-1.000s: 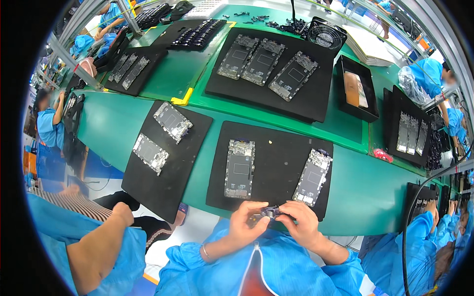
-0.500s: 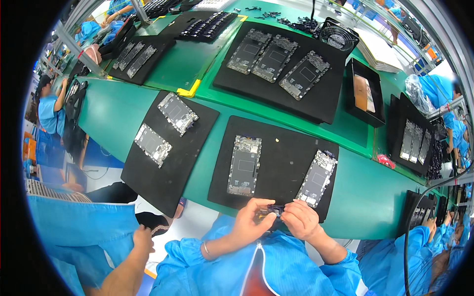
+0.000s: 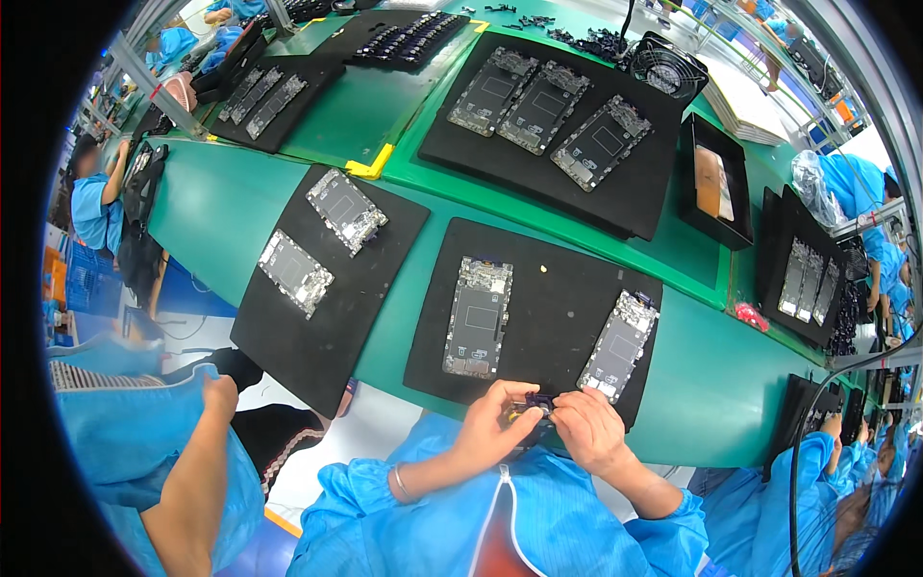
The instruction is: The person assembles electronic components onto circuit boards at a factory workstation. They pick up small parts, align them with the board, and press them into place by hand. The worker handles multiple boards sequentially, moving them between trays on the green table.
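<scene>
Close to my body, over the front edge of the black mat (image 3: 543, 346), both hands hold a small dark electronic part (image 3: 541, 400) with a bluish-purple edge. My left hand (image 3: 492, 425) pinches it between thumb and fingers. Bent fingers of my right hand (image 3: 590, 430) grip its right side, hiding much of it. Flat dark circuit-board assemblies lie on the mat: one (image 3: 478, 322) upright at left, another (image 3: 620, 348) tilted, just beyond my right fingers. The part's exact kind is too small to tell.
A second black mat (image 3: 346, 317) at left carries two boards. Beyond a green raised edge, a large black pad (image 3: 538, 183) holds three more. A small fan (image 3: 667, 67) and an open black box (image 3: 713, 183) stand at right. A co-worker's arm (image 3: 187, 481) is at lower left.
My hands keep the small part at nearly the same place, fingers shifting slightly. The co-worker's hand at lower left has moved up and left. The view has shifted a little.
</scene>
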Available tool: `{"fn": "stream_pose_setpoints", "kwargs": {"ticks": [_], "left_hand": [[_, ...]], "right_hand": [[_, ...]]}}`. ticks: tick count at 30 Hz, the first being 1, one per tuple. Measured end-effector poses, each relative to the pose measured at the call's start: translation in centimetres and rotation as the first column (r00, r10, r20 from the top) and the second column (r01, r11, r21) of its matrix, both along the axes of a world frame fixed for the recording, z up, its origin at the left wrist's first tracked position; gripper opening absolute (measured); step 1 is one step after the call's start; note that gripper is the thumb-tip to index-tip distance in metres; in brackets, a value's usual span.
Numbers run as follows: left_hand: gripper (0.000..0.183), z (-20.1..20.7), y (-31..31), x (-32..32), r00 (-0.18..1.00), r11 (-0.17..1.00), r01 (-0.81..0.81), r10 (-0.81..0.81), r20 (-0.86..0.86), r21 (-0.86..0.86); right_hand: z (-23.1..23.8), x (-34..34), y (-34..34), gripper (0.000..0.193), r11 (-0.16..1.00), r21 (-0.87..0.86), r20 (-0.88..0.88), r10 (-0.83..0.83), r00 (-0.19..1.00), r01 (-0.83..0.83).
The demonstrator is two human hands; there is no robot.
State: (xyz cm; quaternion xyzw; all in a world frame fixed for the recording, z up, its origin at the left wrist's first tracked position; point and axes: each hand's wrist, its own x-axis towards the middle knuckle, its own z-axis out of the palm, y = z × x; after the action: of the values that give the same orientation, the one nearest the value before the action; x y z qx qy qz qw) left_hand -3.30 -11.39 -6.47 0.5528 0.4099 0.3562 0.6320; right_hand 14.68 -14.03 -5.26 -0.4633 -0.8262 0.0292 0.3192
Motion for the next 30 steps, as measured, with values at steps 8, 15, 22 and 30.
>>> {"fn": "stream_pose_setpoints", "kwargs": {"ticks": [8,15,22,30], "left_hand": [[0.03,0.3,-0.4,0.0,0.999,0.998,0.022,-0.02,0.044,-0.057],[0.032,-0.1,-1.0,-0.3,0.999,1.0,0.012,-0.013,-0.033,-0.024],[0.037,-0.5,-2.6,-0.7,1.0,1.0,0.021,-0.021,-0.015,0.021],[0.039,-1.0,-3.2,-1.0,0.999,0.992,0.032,-0.027,-0.035,0.12]], "right_hand": [[0.3,0.7,-0.2,0.017,0.999,0.002,0.035,0.05,0.998,-0.05],[1.2,0.4,-0.8,0.021,0.888,-0.46,-0.297,-0.149,0.943,-0.004],[1.4,1.6,-1.5,0.034,0.536,-0.767,-0.584,-0.354,0.731,-0.353],[1.1,1.7,-1.5,0.025,0.276,-0.719,-0.651,-0.588,0.48,-0.637]]}}
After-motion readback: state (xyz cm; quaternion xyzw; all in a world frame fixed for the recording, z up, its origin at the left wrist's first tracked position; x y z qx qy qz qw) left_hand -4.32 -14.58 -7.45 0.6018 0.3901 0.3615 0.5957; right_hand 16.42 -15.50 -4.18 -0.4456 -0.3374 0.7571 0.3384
